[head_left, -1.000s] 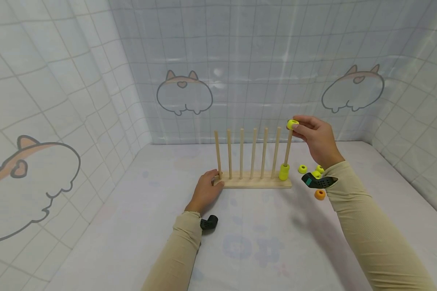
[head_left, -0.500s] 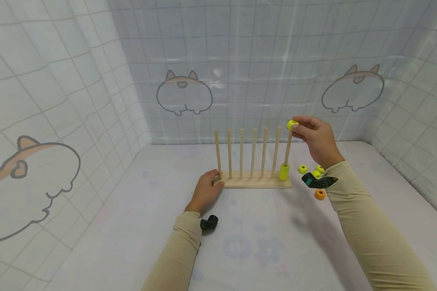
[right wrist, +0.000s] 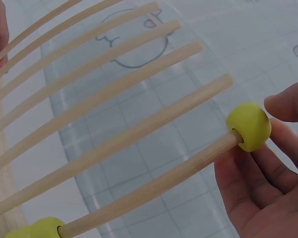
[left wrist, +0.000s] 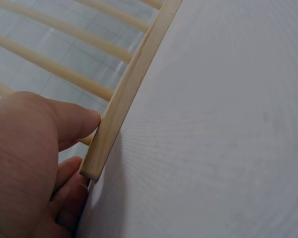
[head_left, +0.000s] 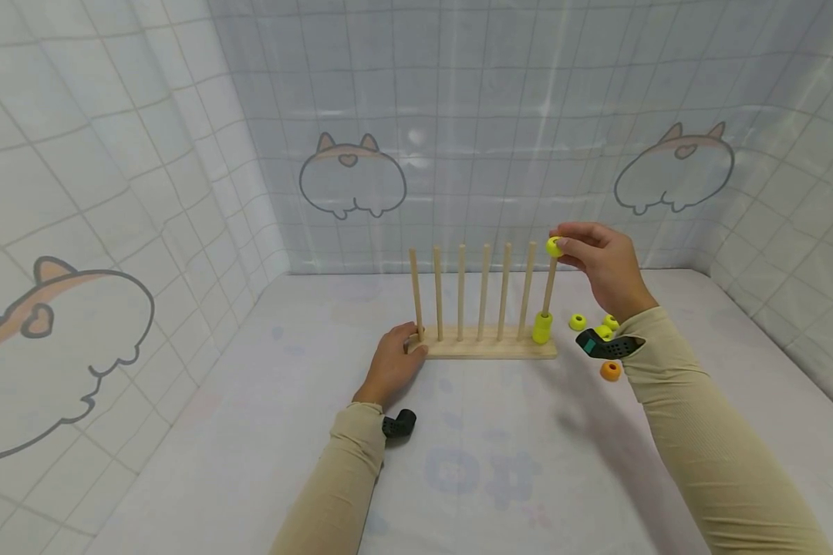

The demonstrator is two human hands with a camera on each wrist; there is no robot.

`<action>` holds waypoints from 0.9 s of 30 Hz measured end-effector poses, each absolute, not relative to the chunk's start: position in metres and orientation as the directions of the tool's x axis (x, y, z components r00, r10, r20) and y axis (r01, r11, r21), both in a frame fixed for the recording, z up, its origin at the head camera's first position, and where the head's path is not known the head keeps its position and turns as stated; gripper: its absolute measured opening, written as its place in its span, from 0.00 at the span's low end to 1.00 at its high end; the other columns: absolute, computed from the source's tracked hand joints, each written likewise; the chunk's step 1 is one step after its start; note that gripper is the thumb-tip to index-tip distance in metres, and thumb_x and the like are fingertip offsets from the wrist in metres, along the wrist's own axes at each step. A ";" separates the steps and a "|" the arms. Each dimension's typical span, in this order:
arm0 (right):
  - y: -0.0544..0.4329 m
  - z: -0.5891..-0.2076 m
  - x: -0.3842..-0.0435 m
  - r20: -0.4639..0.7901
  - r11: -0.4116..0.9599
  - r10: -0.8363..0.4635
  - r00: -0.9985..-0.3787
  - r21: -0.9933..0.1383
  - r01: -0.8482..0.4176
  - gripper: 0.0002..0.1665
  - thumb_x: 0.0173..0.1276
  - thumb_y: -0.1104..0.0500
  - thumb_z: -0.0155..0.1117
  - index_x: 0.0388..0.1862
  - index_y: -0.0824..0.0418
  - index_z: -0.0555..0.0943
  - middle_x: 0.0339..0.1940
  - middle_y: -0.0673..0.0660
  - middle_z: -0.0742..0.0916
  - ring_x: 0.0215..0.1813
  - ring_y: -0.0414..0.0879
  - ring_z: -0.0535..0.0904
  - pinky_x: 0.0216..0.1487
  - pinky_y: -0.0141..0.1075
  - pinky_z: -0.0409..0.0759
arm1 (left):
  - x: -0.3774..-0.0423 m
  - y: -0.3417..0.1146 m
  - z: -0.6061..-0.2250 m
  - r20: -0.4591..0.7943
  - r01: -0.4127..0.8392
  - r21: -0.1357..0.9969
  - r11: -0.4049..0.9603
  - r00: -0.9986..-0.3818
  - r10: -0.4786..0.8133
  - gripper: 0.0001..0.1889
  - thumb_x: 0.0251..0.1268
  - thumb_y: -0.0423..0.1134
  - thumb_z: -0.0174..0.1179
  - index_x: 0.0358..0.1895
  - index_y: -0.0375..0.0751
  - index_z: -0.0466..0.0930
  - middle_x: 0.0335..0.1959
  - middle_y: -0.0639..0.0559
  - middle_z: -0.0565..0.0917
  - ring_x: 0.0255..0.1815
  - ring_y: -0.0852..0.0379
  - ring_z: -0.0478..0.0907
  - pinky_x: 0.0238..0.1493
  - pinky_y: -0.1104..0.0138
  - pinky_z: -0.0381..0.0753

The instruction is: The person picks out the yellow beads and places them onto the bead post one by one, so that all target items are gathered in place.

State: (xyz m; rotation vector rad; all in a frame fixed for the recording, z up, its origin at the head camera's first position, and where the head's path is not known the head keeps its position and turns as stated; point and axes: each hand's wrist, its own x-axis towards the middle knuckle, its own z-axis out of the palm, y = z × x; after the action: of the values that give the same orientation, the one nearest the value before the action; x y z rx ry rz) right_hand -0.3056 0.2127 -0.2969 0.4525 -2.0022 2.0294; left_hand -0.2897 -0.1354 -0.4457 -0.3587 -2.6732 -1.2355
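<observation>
A wooden peg rack (head_left: 482, 352) with a row of upright rods stands on the table. My left hand (head_left: 391, 362) grips the left end of its base, the thumb pressed on the wood in the left wrist view. At the rightmost rod (right wrist: 154, 191), my right hand (head_left: 609, 262) pinches a yellow bead (right wrist: 249, 127) between thumb and fingers. The bead sits around the rod's top, its hole over the tip. Further down that rod, yellow beads (head_left: 541, 329) are stacked at the base.
Right of the rack lie several loose yellow beads (head_left: 578, 322), partly hidden by the right wrist's black strap (head_left: 607, 344). An orange bead (head_left: 610, 371) lies nearer. A tiled-pattern sheet (head_left: 458, 154) rises behind the rack.
The yellow bead in my right hand has tilted and dropped slightly onto the tip of the rightmost rod. My left hand stays at the rack's end.
</observation>
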 end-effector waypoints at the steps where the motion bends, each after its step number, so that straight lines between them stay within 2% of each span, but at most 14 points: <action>1: 0.213 -0.297 -0.306 0.392 -0.019 -0.038 -0.919 -0.920 -0.391 0.25 0.71 0.58 0.68 0.61 0.72 0.77 0.56 0.62 0.83 0.54 0.49 0.81 0.54 0.31 0.81 | -0.289 -0.135 -0.445 0.259 0.291 0.723 0.627 -0.955 0.145 0.21 0.70 0.37 0.60 0.64 0.35 0.78 0.69 0.37 0.72 0.72 0.40 0.65 0.70 0.50 0.67; 7: 0.216 -0.299 -0.307 0.387 -0.013 -0.033 -0.921 -0.922 -0.387 0.25 0.71 0.57 0.68 0.60 0.70 0.78 0.55 0.61 0.84 0.57 0.49 0.80 0.55 0.30 0.80 | -0.290 -0.135 -0.445 0.266 0.294 0.721 0.627 -0.954 0.141 0.21 0.69 0.36 0.61 0.63 0.34 0.78 0.68 0.36 0.73 0.72 0.39 0.65 0.71 0.50 0.65; 16: 0.233 -0.320 -0.300 0.344 -0.071 -0.005 -0.939 -0.937 -0.343 0.22 0.71 0.58 0.67 0.58 0.70 0.78 0.51 0.62 0.85 0.52 0.49 0.84 0.51 0.32 0.83 | -0.292 -0.134 -0.446 0.262 0.288 0.723 0.628 -0.955 0.137 0.21 0.69 0.37 0.61 0.63 0.34 0.78 0.69 0.37 0.73 0.72 0.40 0.65 0.71 0.51 0.66; 27: 0.254 -0.352 -0.287 0.252 0.014 0.047 -0.967 -0.968 -0.251 0.26 0.72 0.53 0.66 0.61 0.67 0.75 0.53 0.60 0.83 0.52 0.45 0.84 0.52 0.30 0.82 | -0.290 -0.136 -0.446 0.250 0.280 0.724 0.631 -0.958 0.138 0.22 0.70 0.38 0.60 0.64 0.35 0.77 0.70 0.38 0.71 0.73 0.40 0.64 0.72 0.51 0.64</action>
State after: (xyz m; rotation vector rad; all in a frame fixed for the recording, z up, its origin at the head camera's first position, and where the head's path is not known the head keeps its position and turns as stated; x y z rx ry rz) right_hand -0.2873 0.2543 -0.3517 0.2135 -2.0724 2.0564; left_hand -0.2901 -0.1355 -0.4464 -0.3457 -2.6797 -1.2325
